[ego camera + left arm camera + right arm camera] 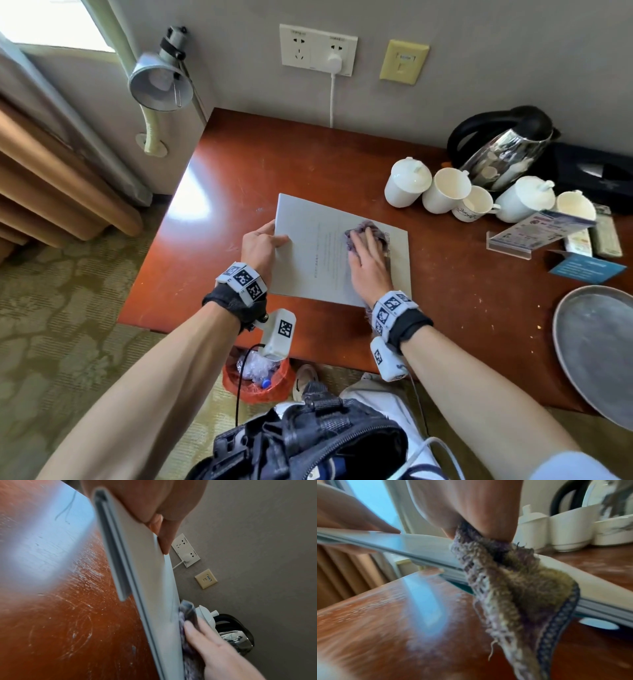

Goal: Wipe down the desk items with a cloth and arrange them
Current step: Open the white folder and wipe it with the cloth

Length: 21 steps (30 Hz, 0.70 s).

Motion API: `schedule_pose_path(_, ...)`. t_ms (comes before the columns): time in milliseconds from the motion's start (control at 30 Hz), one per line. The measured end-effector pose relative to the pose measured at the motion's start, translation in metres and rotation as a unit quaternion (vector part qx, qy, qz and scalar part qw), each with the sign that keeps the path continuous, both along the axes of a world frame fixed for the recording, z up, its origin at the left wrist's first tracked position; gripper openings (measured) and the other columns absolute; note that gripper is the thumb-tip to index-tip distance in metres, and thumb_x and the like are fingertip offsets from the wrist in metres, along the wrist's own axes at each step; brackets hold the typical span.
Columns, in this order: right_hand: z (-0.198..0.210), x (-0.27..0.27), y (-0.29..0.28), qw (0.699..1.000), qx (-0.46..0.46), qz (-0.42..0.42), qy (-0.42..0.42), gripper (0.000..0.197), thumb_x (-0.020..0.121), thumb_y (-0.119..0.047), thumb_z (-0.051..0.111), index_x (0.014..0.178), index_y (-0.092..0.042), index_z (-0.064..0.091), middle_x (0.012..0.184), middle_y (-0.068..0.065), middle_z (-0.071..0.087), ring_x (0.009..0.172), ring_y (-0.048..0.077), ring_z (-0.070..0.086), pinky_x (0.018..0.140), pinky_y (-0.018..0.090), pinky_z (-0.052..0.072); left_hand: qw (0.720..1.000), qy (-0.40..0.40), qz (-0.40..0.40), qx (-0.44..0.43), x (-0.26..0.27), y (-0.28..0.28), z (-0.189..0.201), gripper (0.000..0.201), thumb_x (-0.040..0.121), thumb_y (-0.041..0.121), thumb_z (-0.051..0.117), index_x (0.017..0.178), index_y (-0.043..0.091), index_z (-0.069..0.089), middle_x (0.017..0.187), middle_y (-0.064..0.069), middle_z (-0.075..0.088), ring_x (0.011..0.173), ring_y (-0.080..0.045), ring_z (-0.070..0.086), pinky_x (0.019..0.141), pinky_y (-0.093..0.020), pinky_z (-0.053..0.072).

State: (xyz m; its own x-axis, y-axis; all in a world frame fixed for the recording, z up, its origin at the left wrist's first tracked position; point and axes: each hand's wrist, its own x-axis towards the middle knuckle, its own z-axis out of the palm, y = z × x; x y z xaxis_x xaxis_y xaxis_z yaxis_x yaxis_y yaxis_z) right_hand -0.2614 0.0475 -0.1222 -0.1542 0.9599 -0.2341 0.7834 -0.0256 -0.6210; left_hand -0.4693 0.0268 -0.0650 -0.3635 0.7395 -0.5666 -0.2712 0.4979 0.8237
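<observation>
A white booklet (318,260) lies on the red-brown desk (239,192), its left edge raised a little. My left hand (262,245) pinches that edge, thumb (164,538) on top and fingers underneath. My right hand (368,257) lies flat, fingers straight, pressing a bunched purple-grey cloth (363,228) onto the booklet's right half. In the left wrist view the booklet (145,574) runs edge-on toward the cloth (187,609). Seen from the right wrist, the cloth (522,588) hangs from under my palm over the near edge of the booklet (419,543).
Several white cups (445,190), some lidded, stand at the back right before a steel kettle (503,154). An acrylic card stand (537,233), a blue card (585,269) and a grey round tray (599,346) fill the right side. A red bin (257,377) sits under the desk's near edge.
</observation>
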Motion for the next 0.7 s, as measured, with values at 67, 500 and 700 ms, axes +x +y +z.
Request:
schedule_pose_path(67, 0.006, -0.021, -0.008, 0.999, 0.032, 0.043, -0.004, 0.046, 0.105, -0.030, 0.037, 0.152, -0.035, 0.035, 0.166, -0.008, 0.009, 0.152, 0.019, 0.009, 0.121, 0.041, 0.006, 1.000, 0.010, 0.006, -0.004, 0.001, 0.000, 0.001, 0.045, 0.089, -0.005, 0.057, 0.119, 0.025, 0.071, 0.076, 0.004, 0.075, 0.062, -0.022, 0.065, 0.062, -0.031, 0.055)
schedule_pose_path(500, 0.005, 0.028, -0.008, 1.000, 0.003, 0.008, 0.008, 0.045, 0.106, -0.017, 0.041, 0.150, -0.025, 0.042, 0.165, -0.001, 0.015, 0.148, 0.025, 0.027, 0.115, 0.030, 0.026, 0.998, 0.060, -0.005, -0.023, -0.005, 0.002, 0.005, 0.040, 0.086, -0.003, 0.058, 0.109, 0.025, 0.074, 0.091, -0.001, 0.074, 0.078, -0.030, 0.064, 0.081, -0.047, 0.056)
schedule_pose_path(700, 0.035, 0.038, 0.007, 0.995, -0.013, -0.071, 0.069, 0.041, 0.106, -0.015, 0.039, 0.146, -0.018, 0.048, 0.159, -0.001, 0.034, 0.143, 0.022, 0.036, 0.111, 0.023, 0.026, 0.982, 0.167, -0.090, 0.010, -0.006, 0.031, 0.041, 0.034, 0.086, 0.002, 0.060, 0.111, 0.024, 0.069, 0.106, -0.012, 0.071, 0.085, -0.030, 0.065, 0.085, -0.045, 0.057)
